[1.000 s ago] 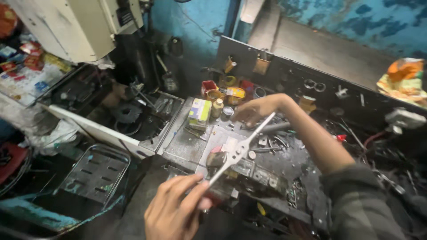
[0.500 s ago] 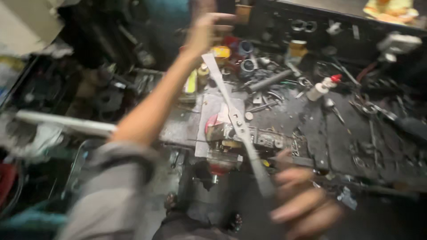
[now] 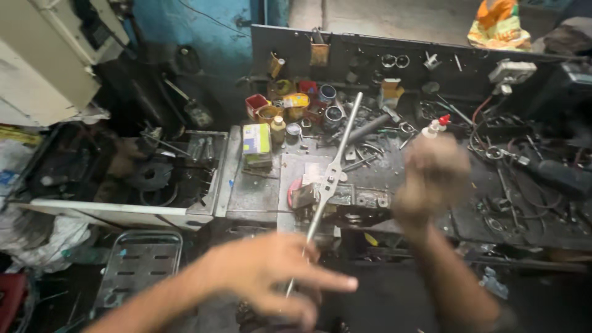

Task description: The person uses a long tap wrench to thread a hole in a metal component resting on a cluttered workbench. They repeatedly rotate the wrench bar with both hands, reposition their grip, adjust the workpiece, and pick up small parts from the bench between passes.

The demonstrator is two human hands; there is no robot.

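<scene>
A long, silvery steel tap wrench (image 3: 330,179), seated over the cluttered grey metal workbench (image 3: 259,191) and slanted from near left to far right, was touched at its near handle by the open-fingered left hand (image 3: 271,277), while the blurred right hand (image 3: 431,179), its grip indiscernible, was raised just to the right.

Left hand (image 3: 271,277) open-fingered, right hand (image 3: 431,179) blurred.

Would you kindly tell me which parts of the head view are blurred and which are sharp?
In the head view, both hands are motion-blurred, the right hand most and the left hand less; the long metal tap wrench and the cluttered workbench stay fairly sharp under dim, uneven light.
</scene>
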